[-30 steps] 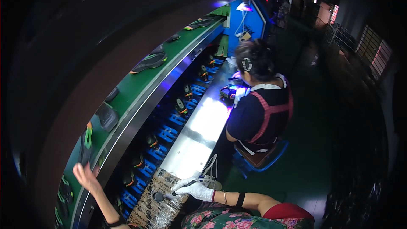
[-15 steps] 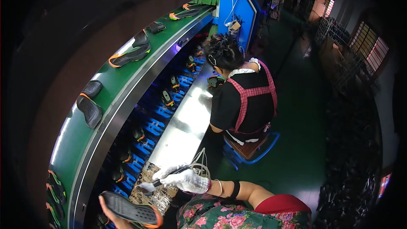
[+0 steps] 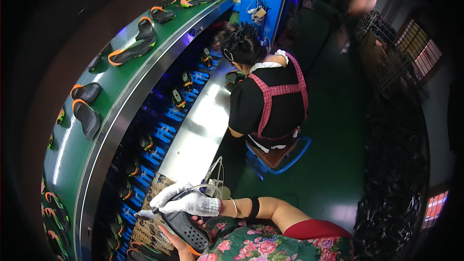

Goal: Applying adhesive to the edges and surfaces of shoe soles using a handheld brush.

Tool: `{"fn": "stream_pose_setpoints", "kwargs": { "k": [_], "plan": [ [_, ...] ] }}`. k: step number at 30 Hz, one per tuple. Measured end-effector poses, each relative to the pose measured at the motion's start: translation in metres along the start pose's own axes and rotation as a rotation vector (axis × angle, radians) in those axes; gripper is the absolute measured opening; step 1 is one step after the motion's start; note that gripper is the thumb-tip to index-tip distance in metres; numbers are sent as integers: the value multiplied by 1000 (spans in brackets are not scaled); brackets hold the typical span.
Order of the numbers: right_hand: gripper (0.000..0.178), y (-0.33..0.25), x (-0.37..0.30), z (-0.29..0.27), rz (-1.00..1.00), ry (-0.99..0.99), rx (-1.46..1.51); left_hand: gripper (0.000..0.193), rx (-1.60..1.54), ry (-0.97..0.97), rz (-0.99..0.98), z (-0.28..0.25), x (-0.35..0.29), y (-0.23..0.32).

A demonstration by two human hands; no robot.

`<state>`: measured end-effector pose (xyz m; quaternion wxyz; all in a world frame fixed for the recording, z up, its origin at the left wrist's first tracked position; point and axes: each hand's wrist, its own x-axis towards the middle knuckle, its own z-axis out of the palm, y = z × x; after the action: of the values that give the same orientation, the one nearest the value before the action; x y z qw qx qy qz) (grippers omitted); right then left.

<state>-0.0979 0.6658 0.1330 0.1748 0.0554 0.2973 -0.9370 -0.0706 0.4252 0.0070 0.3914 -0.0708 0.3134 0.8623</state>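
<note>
My right hand [image 3: 193, 204], in a white knitted glove, is closed around the thin dark handle of a brush [image 3: 145, 214] with a greyish tip. A pale tube runs by this hand. Below it, my bare left hand [image 3: 180, 245] holds a dark shoe sole [image 3: 187, 227] with small holes and an orange edge, fingers showing on both sides of it. The sole is tilted close to my body, its upper end partly hidden by the glove. The brush tip lies beyond the sole's left side; I cannot tell whether the brush touches it.
A green conveyor belt [image 3: 108, 84] carries dark and orange soles along the left. Beside it, blue racks [image 3: 166, 133] hold shoes below a shiny metal ledge [image 3: 193, 135]. A stained brown board [image 3: 154, 198] lies near my hands. Ahead, a co-worker [image 3: 270, 96] sits on a blue-framed stool [image 3: 278, 157].
My left hand has brought the sole right and up, under my gloved hand. My right hand has shifted left with the brush. Soles have moved along the belt.
</note>
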Motion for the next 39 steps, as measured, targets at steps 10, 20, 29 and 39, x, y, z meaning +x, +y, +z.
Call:
{"fn": "stream_pose_setpoints", "kwargs": {
  "k": [10,20,29,39],
  "plan": [
    [22,30,21,-11,55,-7,-302,80,-215,260,192,70,19,32],
    [11,27,36,18,-340,72,-566,107,-414,-114,236,73,20,60],
    [28,28,68,29,-861,-31,-1390,92,-471,40,325,52,29,62],
    [33,61,80,37,-832,-59,-1339,97,20,366,435,36,26,75]
  ]
}}
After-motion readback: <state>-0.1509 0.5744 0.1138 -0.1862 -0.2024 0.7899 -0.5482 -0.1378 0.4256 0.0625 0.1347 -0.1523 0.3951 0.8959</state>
